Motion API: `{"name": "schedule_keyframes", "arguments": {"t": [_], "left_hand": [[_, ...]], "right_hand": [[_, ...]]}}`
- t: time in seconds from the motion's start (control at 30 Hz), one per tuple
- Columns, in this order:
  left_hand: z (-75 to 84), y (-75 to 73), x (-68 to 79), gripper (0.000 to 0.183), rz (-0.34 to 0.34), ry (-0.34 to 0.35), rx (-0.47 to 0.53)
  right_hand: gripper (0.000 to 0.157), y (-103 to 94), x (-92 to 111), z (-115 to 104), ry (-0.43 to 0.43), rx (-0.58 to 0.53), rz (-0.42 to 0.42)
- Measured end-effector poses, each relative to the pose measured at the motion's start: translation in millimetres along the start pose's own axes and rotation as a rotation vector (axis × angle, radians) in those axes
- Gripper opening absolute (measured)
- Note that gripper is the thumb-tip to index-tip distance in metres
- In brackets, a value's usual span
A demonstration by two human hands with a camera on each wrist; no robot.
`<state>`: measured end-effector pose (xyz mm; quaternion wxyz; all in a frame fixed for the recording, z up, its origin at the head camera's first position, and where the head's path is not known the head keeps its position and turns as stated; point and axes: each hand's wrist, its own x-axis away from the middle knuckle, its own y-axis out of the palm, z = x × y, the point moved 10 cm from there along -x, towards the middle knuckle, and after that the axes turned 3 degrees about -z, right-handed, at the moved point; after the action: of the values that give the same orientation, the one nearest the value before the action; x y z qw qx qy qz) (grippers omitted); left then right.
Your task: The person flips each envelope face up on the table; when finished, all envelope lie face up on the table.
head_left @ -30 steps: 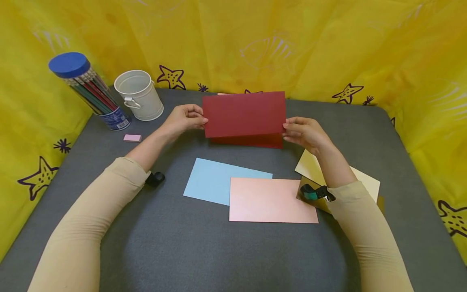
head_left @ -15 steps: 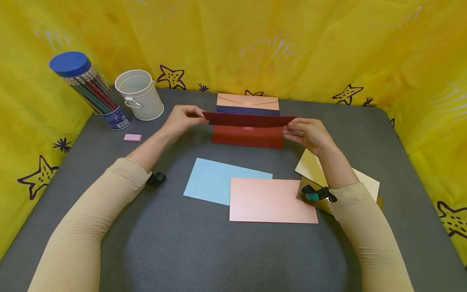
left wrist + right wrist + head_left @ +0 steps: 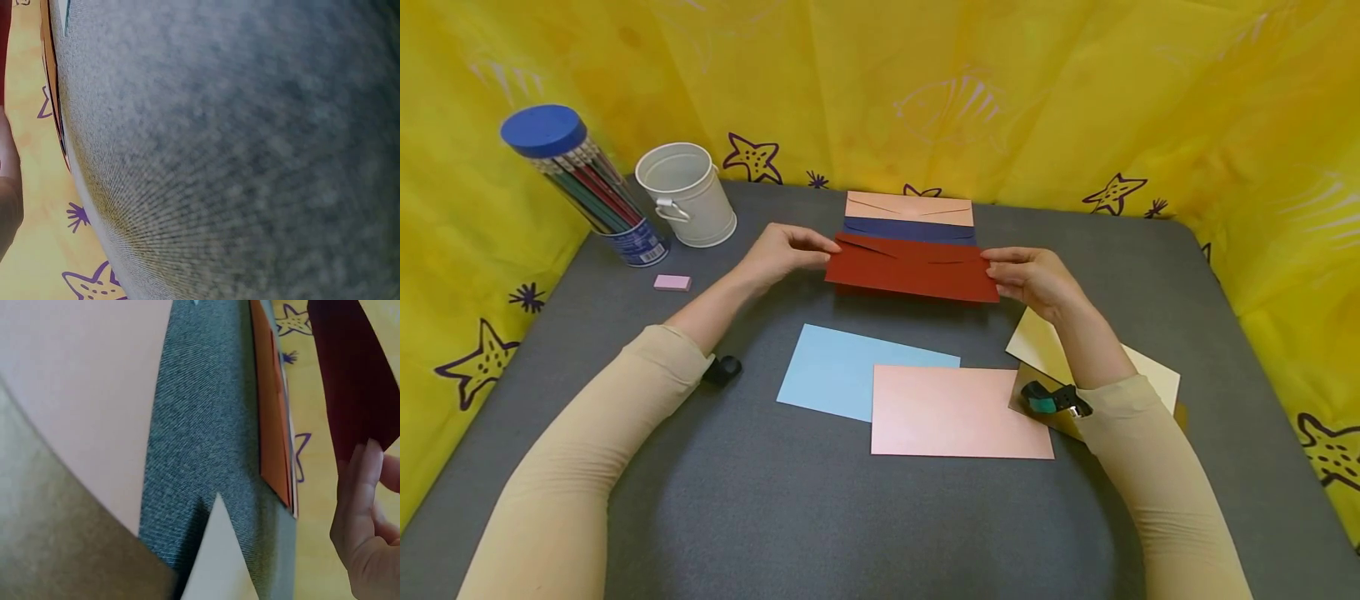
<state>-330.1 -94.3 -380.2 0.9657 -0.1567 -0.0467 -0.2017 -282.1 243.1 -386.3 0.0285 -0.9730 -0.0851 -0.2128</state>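
Both hands hold a red envelope [image 3: 917, 273] level by its short ends, above the table, its flap side facing up. My left hand [image 3: 784, 252] pinches the left end, and my right hand [image 3: 1033, 279] pinches the right end. Behind it lie a peach envelope [image 3: 910, 206] and a navy envelope [image 3: 910, 229], overlapping. An orange-red envelope [image 3: 272, 412] on that pile shows in the right wrist view; the held one mostly hides it from above. The left wrist view catches only an edge of the hand.
Nearer lie a light blue envelope [image 3: 835, 375], a pink one [image 3: 955, 412] over it, and cream [image 3: 1150, 371] and brown [image 3: 1026, 396] ones under the right forearm. Left stand a white bucket [image 3: 688, 200], a pencil tub [image 3: 587, 183] and a pink eraser [image 3: 672, 283].
The hands have tilted the red envelope from nearly upright, through edge-on, to flat with its flap side up. The peach and navy envelopes behind have come into view.
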Motion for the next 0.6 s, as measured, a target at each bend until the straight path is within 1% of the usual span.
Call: {"name": "schedule_keyframes", "arguments": {"t": [0.17, 0.23, 0.27, 0.37, 0.43, 0.53, 0.6], "left_hand": [[-17.5, 11.3, -0.3, 0.036, -0.108, -0.149, 0.098], [-22.5, 14.3, -0.1, 0.037, -0.126, -0.185, 0.12], [-24.0, 15.1, 0.0, 0.037, -0.129, -0.19, 0.125], [-24.7, 16.2, -0.8, 0.035, -0.106, -0.183, 0.127], [-24.0, 15.7, -1.8, 0.035, -0.07, -0.173, 0.105], [-24.2, 15.1, -4.0, 0.036, -0.01, -0.179, 0.045], [-25.5, 15.3, -5.2, 0.036, 0.023, -0.193, -0.023]], "right_hand": [[0.047, 2.6, -5.4, 2.8, -0.009, 0.094, 0.012], [0.05, 4.8, -7.7, 5.2, -0.009, 0.14, 0.01], [0.053, 6.2, -8.7, 6.5, -0.009, 0.163, 0.003], [0.055, 9.8, -10.7, 10.2, -0.005, 0.233, -0.004], [0.056, 11.5, -11.4, 11.8, -0.002, 0.268, -0.005], [0.055, 13.3, -11.9, 12.8, -0.002, 0.297, 0.001], [0.055, 13.9, -12.0, 12.8, -0.005, 0.308, 0.006]]}}
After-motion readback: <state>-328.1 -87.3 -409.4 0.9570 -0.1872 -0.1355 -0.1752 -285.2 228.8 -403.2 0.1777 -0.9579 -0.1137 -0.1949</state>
